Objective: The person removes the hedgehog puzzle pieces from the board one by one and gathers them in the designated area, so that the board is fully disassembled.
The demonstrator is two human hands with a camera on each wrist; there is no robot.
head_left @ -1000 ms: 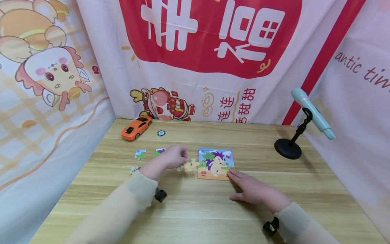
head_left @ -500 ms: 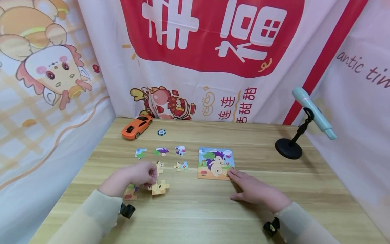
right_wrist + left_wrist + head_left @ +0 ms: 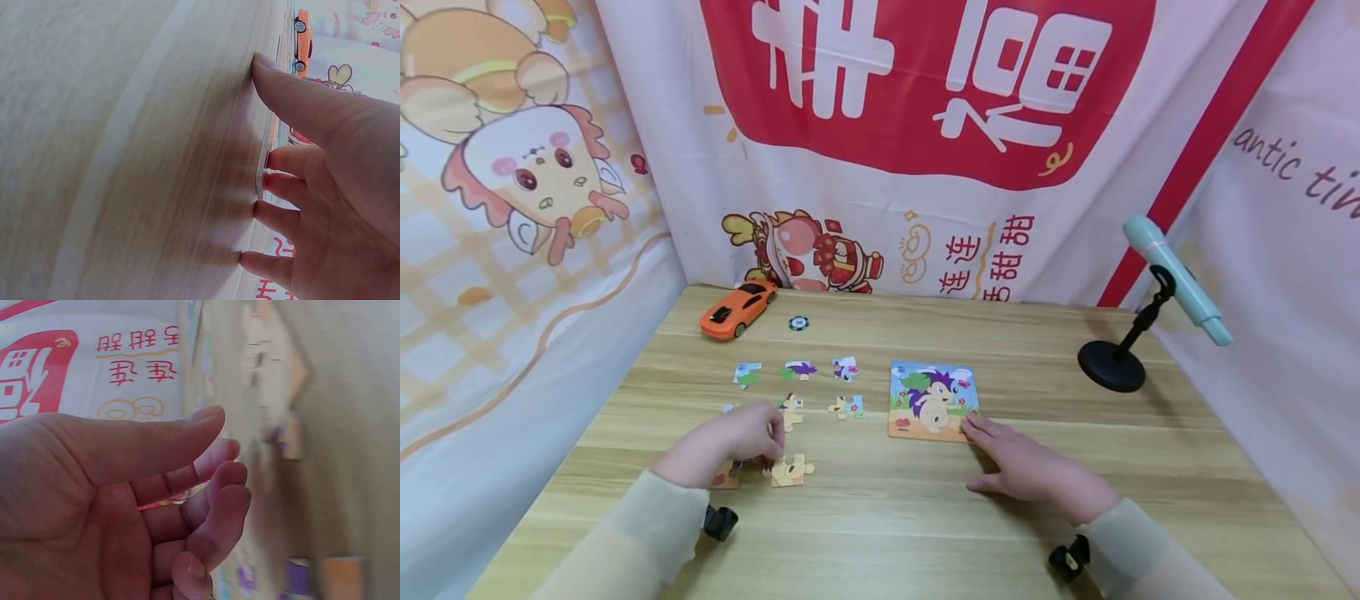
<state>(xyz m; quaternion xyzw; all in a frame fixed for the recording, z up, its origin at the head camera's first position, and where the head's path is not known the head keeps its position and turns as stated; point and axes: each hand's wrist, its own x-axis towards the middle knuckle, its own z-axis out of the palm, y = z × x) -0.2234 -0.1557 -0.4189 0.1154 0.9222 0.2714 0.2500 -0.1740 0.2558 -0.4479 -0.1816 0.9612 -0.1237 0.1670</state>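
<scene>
In the head view, my left hand [image 3: 741, 440] hovers just left of a beige jigsaw piece [image 3: 790, 472] lying on the table. Its fingers are loosely bent and hold nothing, with a gap showing between thumb and fingertips in the left wrist view. Partly behind this hand lies a jigsaw piece with an orange edge [image 3: 726, 477]. My right hand [image 3: 1026, 460] lies flat with fingers spread, its fingertips touching the lower right corner of a square hedgehog picture board [image 3: 932, 400]. Further jigsaw pieces include a purple one [image 3: 800, 369] and a flowered one [image 3: 847, 407].
An orange toy car [image 3: 739, 310] and a round chip [image 3: 798, 323] sit at the back left of the wooden table [image 3: 880, 533]. A light-blue microphone [image 3: 1176, 279] on a black stand [image 3: 1112, 365] stands at the right. Printed cloth hangs around the table.
My left hand has moved left and toward me from beside the board, bringing the beige jigsaw piece, and has let it go on the table. My right hand has stayed at the board's corner.
</scene>
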